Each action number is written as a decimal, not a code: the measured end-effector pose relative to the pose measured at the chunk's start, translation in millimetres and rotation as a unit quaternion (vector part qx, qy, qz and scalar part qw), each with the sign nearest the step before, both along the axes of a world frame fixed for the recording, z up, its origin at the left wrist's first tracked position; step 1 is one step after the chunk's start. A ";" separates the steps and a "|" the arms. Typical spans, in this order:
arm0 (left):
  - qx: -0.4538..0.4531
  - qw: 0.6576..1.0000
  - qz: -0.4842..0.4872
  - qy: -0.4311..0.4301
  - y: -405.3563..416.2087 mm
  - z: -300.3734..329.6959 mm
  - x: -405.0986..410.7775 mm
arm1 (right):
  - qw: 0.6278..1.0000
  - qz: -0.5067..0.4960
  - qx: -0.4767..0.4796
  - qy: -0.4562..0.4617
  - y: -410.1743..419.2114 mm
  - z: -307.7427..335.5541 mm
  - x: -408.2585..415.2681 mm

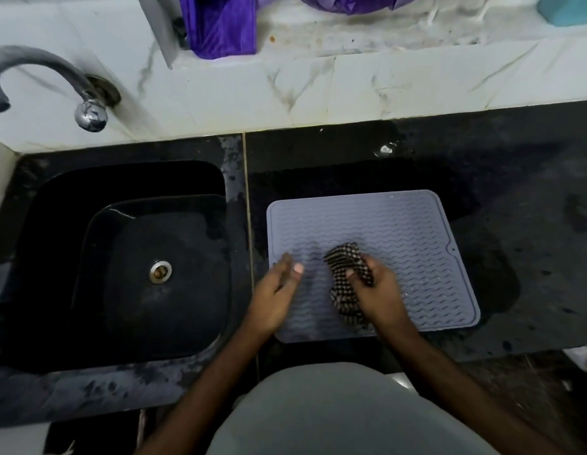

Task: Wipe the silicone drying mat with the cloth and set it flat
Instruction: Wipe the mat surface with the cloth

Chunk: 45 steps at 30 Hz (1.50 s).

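A grey silicone drying mat (384,231) with wavy ridges lies flat on the black counter, right of the sink. My right hand (379,295) is shut on a bunched black-and-white checked cloth (346,262), which rests on the mat's near middle. Part of the cloth hangs out below my fingers. My left hand (274,293) sits at the mat's near left edge, fingers loosely apart, fingertips resting on the mat and holding nothing.
A black sink (72,264) with a metal drain (160,271) fills the left side, with a chrome tap (42,77) above it. The black counter (531,224) looks wet around the mat. A purple bag (220,24) sits on the tiled ledge behind.
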<state>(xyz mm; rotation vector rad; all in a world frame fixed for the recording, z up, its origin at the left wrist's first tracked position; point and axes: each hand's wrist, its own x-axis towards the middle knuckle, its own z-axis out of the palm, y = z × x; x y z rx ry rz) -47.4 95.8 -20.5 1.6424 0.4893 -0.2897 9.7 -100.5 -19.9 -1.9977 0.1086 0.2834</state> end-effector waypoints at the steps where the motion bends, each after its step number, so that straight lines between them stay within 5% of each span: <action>1: 0.129 0.990 -0.002 -0.055 9.3 -3.0 -0.1 | 1.000 -0.011 -0.014 -0.001 -1.5 1.6 2.4; 3: 0.307 0.942 -0.064 -0.123 27.0 -0.5 1.7 | 0.997 0.033 -0.046 -0.043 1.8 7.9 6.5; 6: 0.406 0.889 -0.202 -0.066 44.8 -3.6 8.5 | 0.965 0.186 -0.101 -0.154 21.2 16.1 11.2; 10: 0.389 0.872 -0.293 -0.047 48.6 -23.0 12.0 | 0.841 0.394 -0.277 -0.248 54.5 0.6 7.5; 14: 0.387 0.875 -0.289 -0.039 54.2 -31.2 12.0 | 0.752 0.472 -0.382 -0.258 57.8 -22.0 -6.2; 19: 0.448 0.843 -0.296 -0.016 46.4 -22.2 13.4 | 0.739 0.434 -0.434 -0.279 61.4 -18.1 -13.7; 35: 0.432 0.868 -0.243 0.031 32.6 -9.5 13.2 | 0.742 0.304 -0.559 -0.211 -0.7 9.4 -3.1; 41: 0.426 0.872 -0.239 0.032 28.9 -7.4 13.8 | 0.768 0.263 -0.573 -0.110 -7.5 26.4 -0.2; 45: 0.412 0.878 -0.242 0.035 31.5 -7.1 14.1 | 0.808 0.278 -0.504 -0.130 9.6 38.5 -1.1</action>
